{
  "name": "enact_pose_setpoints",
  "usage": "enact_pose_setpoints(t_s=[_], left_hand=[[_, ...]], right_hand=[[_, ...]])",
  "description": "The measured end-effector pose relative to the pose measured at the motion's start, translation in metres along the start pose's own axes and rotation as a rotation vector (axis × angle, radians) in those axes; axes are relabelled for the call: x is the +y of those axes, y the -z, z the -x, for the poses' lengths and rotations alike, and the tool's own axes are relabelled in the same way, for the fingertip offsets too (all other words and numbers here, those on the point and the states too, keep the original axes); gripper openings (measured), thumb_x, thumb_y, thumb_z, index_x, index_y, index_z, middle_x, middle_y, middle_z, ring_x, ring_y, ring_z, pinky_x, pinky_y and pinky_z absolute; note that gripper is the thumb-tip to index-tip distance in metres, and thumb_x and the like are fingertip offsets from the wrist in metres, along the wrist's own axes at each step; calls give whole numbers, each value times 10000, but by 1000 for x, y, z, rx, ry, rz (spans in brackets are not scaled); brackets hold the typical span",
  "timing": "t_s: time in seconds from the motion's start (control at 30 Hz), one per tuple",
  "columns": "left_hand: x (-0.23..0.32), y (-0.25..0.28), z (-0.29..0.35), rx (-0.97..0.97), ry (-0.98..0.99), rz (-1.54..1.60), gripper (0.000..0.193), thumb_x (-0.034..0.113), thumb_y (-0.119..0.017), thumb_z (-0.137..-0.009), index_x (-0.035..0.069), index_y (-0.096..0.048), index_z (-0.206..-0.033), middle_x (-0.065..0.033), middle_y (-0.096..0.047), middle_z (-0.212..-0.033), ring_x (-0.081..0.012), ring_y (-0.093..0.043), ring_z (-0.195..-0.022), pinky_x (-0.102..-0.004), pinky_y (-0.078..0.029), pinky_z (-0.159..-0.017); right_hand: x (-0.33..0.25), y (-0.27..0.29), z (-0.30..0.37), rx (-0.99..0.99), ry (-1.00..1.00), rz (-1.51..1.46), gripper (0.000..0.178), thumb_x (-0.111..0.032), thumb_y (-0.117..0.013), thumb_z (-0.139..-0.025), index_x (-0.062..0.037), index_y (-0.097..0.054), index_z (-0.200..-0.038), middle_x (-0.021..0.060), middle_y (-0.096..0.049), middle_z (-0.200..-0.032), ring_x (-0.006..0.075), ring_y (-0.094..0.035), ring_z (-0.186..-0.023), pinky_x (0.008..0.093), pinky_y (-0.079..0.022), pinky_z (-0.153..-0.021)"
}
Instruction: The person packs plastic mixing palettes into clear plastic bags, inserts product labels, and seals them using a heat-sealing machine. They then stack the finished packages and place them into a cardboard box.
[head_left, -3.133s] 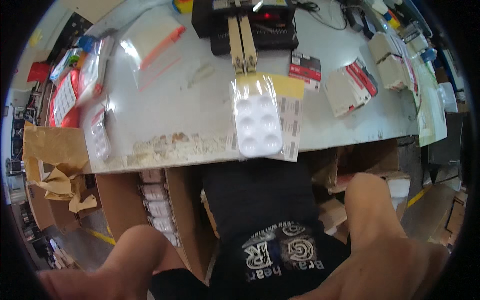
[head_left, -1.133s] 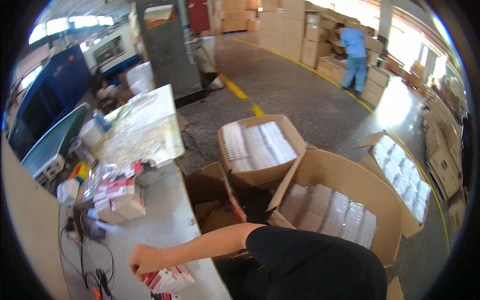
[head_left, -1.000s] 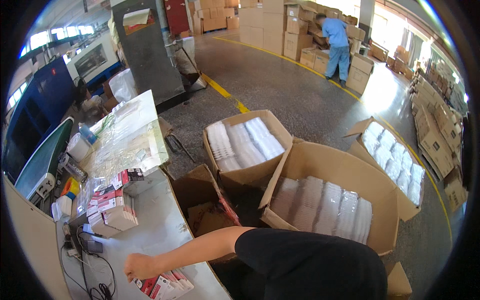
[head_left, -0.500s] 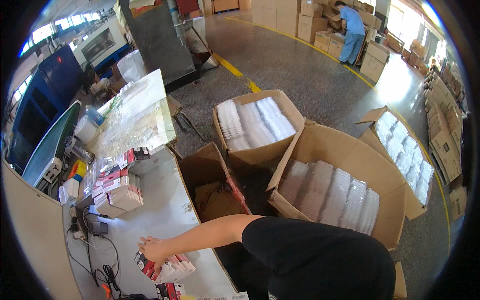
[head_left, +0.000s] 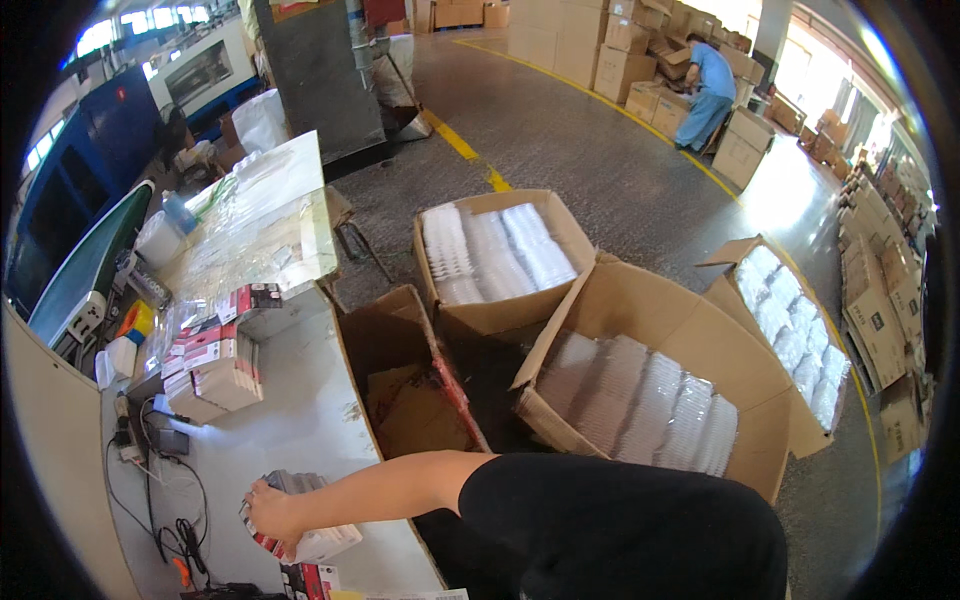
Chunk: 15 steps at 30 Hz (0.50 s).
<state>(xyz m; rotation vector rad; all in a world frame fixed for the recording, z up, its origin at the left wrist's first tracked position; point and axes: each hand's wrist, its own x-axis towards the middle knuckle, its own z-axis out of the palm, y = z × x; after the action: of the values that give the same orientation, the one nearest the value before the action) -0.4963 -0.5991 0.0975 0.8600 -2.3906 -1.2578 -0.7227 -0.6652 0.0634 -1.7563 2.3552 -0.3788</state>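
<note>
My right hand (head_left: 275, 510) reaches across the worktop from the right, palm down. Its fingers curl over one end of a stack of red, white and black printed cards (head_left: 330, 543), with the thumb on the near side. Much of this stack is hidden under the hand. Just nearer lies another small group of printed cards (head_left: 312, 580), partly cut off by the lower edge. Farther up the worktop stands a larger pile of the same cards (head_left: 222, 365). My left hand is out of view.
Black cables (head_left: 185, 535) and an adapter lie along the worktop's left side. To the right stand open cartons (head_left: 690, 310) of nested clear plastic trays (head_left: 640, 400). A green conveyor belt (head_left: 90, 265) runs at the left. A person in blue (head_left: 710, 85) bends over boxes far off.
My right hand has shifted slightly, and its fingers are now curled round the end of the card stack. The whole view has moved a little. The distant person leans more.
</note>
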Motion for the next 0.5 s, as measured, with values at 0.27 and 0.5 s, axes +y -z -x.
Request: enact_pose_setpoints(t_s=[0.27,0.5], left_hand=[[-2,-5,3,-17,-30,7,456,251,-628,-905,14,-518,-1279,-191,-570,-1227,-288,-576,-1060,-379,-484,-886],[-9,-7,5,-37,-25,22,461,252,-633,-903,20,-517,-1283,-190,-567,-1234,-286,-574,-1065,-376,-482,-891]], right_hand=[[-8,12,5,-29,42,110,1099,-742,-738,-483,41,-546,-1230,223,-532,-1235,357,-431,-1217,472,-305,-950],[-3,-3,19,216,37,132,1043,-765,-714,-486,-6,-576,-1188,149,-593,-1161,305,-506,-1138,478,-322,-912]])
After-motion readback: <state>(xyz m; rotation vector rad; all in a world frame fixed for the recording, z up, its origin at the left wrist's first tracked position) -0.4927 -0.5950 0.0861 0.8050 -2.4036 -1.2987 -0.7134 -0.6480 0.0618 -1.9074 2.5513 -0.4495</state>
